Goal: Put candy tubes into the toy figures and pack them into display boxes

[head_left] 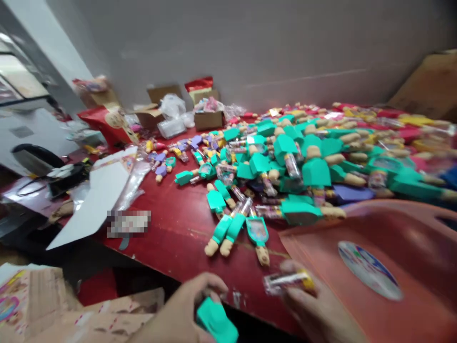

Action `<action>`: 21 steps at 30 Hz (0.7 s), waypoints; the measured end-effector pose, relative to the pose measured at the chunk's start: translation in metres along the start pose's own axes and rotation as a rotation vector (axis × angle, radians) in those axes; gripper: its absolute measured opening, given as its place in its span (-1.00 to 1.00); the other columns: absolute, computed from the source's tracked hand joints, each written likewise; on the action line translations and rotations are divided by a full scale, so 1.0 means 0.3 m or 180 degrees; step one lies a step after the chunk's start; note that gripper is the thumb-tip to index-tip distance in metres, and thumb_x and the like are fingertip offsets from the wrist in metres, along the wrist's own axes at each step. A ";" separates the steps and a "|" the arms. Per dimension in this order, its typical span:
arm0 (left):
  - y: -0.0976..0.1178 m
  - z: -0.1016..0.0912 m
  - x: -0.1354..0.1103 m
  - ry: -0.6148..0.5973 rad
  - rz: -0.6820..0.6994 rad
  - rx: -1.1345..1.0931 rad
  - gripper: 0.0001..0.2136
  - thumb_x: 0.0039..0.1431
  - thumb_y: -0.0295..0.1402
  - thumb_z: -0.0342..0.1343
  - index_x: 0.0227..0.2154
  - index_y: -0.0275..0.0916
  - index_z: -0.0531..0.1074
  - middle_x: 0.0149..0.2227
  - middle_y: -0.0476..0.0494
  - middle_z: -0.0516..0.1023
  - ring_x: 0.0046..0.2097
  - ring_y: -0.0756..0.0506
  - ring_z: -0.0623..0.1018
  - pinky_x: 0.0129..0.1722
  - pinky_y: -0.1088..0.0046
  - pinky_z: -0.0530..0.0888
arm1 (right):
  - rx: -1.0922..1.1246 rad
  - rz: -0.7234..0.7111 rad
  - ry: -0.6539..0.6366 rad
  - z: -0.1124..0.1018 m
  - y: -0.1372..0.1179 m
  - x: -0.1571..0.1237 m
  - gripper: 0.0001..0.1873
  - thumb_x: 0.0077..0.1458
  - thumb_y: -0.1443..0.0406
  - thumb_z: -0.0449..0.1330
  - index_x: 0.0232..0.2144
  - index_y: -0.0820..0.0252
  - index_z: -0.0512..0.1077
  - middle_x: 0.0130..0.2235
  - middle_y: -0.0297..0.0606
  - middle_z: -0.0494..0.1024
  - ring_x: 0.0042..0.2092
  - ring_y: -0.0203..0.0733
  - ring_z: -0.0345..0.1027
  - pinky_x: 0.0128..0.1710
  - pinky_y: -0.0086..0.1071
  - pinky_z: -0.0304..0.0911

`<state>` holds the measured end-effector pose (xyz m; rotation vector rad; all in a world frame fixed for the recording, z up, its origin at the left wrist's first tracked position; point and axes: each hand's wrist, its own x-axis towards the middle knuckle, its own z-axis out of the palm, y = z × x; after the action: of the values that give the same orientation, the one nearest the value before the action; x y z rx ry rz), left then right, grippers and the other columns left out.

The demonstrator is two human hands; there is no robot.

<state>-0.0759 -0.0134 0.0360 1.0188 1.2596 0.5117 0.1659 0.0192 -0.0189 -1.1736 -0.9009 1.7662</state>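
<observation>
Below, left hand (185, 307) at seven o'clock clasps a green piece (216, 320); right hand (314, 302) at five pinches a tube (285, 283).

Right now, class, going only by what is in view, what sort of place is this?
Probably a small toy workshop or packing room. Many turquoise plastic pieces with beige ends lie heaped on a red table, brown cardboard boxes stand near the grey wall, and beige printed cardboard sits lower left.
</observation>
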 end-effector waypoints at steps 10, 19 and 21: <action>-0.134 0.094 0.047 -0.0746 -0.0504 -0.0449 -0.43 -0.40 -0.18 0.35 -0.27 -0.23 0.27 -0.44 0.08 0.34 -0.39 0.04 0.32 -0.36 0.54 0.26 | -0.2335 -0.0917 -0.1334 -0.082 -0.082 -0.087 -0.70 0.16 0.08 0.03 -0.18 0.15 0.29 -0.37 -0.24 0.41 -0.34 -0.23 0.31 -0.34 -0.36 0.23; -0.084 0.165 0.040 -0.0844 -0.0214 0.1296 -0.69 -0.18 -0.21 0.28 -0.40 -0.27 0.38 -0.47 0.08 0.42 -0.42 0.04 0.36 -0.48 0.62 0.21 | -0.4644 -0.2446 -0.2536 -0.026 -0.105 -0.116 -0.81 0.19 0.28 -0.03 -0.33 0.25 0.35 -0.45 -0.25 0.40 -0.46 -0.23 0.18 -0.48 -0.34 -0.02; -0.113 0.184 0.024 -0.0912 -0.0193 0.1630 -0.72 -0.15 -0.22 0.26 -0.40 -0.26 0.39 -0.48 0.08 0.44 -0.43 0.04 0.37 -0.52 0.62 0.17 | -0.4495 -0.1943 -0.2808 -0.021 -0.079 -0.131 -0.85 0.15 0.30 0.01 -0.36 0.24 0.34 -0.44 -0.25 0.41 -0.45 -0.24 0.18 -0.47 -0.36 -0.04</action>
<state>-0.0289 -0.0433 0.0020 1.4187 1.1807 -0.0171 0.1868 -0.0056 0.0140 -0.5582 -2.9145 0.9097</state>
